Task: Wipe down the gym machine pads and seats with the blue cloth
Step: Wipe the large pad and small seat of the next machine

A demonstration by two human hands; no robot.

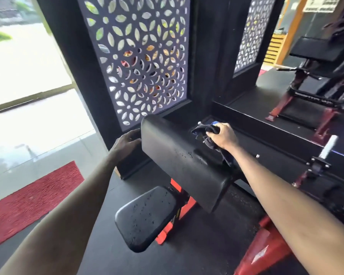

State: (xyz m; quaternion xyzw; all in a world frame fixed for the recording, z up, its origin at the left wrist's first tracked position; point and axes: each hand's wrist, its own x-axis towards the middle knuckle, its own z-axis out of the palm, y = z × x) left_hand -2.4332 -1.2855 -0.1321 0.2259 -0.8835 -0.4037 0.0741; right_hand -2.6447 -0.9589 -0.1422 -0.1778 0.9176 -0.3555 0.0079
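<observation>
The dark cloth (207, 133) is gripped by the right hand (223, 136) on the far side of the arm pad (179, 155). The pad's left end is touched by the left hand (127, 142), fingers relaxed. Droplets are seen on the seat (145, 215).

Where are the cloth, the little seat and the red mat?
cloth (200, 130), head view, bunched part beside the fingers.
seat (145, 217), head view, middle of its top.
red mat (34, 201), head view, its middle.
</observation>
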